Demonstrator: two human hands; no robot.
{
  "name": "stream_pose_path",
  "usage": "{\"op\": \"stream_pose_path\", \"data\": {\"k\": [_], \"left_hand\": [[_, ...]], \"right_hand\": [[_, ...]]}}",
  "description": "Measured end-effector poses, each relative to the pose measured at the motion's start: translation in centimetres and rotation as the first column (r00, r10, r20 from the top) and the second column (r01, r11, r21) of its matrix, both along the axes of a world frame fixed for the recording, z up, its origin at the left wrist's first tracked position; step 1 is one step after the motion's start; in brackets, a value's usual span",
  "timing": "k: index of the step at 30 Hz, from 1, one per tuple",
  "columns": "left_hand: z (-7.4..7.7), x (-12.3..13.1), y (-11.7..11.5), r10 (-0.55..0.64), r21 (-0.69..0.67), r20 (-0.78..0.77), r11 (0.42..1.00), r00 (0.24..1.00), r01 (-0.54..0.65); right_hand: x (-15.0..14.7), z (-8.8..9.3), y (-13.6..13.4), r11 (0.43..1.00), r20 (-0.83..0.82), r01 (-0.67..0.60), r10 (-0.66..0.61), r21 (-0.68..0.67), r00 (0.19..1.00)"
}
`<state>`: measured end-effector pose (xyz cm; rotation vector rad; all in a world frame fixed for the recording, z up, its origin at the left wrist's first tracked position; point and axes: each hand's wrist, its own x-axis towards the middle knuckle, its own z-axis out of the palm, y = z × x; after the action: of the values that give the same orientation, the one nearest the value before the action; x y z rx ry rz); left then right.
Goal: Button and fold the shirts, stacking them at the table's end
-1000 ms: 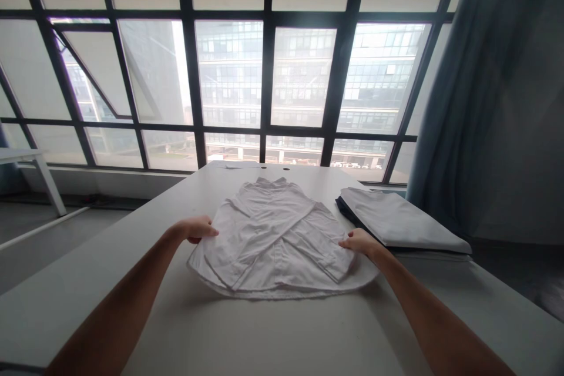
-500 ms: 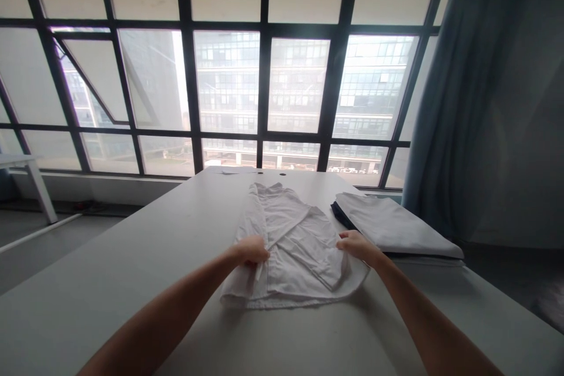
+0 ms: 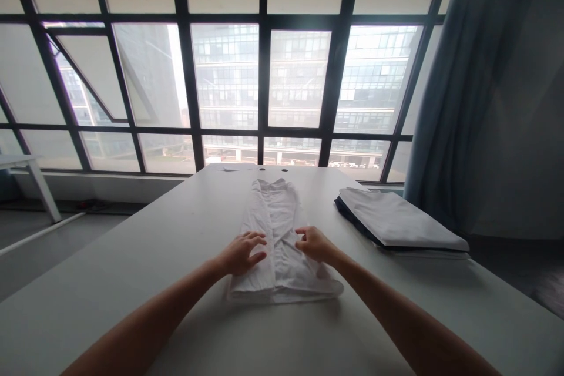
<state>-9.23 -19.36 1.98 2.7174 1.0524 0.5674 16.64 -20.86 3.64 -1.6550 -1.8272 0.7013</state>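
A white shirt lies lengthwise on the white table, its collar at the far end and its right side folded in toward the middle. My left hand rests on the left half with fingers spread, holding nothing. On the right part of the shirt, my right hand is closed, its fingers curled at the folded cloth; the exact pinch is partly hidden. The hem faces me and is a little wrinkled.
A folded stack of white cloth with a dark layer lies at the table's right edge. Thin white sheets lie at the far end. Behind are windows and a blue curtain. Another white table stands at far left.
The shirt's right side has been brought inward, making it narrower. My right hand moved left with it. My left hand let go of the cloth and opened on top.
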Motion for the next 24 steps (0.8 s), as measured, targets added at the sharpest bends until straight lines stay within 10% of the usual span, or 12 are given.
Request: {"op": "stream_pose_path", "data": {"k": [9, 20, 24], "left_hand": [[-1.9, -0.1, -0.1, 0.034, -0.097, -0.078, 0.994, 0.996, -0.041], [-1.3, -0.2, -0.8, 0.032, -0.111, -0.164, 0.992, 0.986, -0.05], [-0.7, -0.3, -1.4, -0.03, -0.113, -0.238, 0.994, 0.971, 0.003]], "right_hand": [[-4.9, -0.9, -0.4, 0.999, 0.27, -0.018, 0.003, 0.051, 0.963], [-6.0, -0.7, -0.3, 0.976, 0.124, -0.167, 0.185, -0.142, 0.975], [-3.5, -0.3, -0.3, 0.94, 0.213, -0.323, 0.295, 0.111, 0.931]]}}
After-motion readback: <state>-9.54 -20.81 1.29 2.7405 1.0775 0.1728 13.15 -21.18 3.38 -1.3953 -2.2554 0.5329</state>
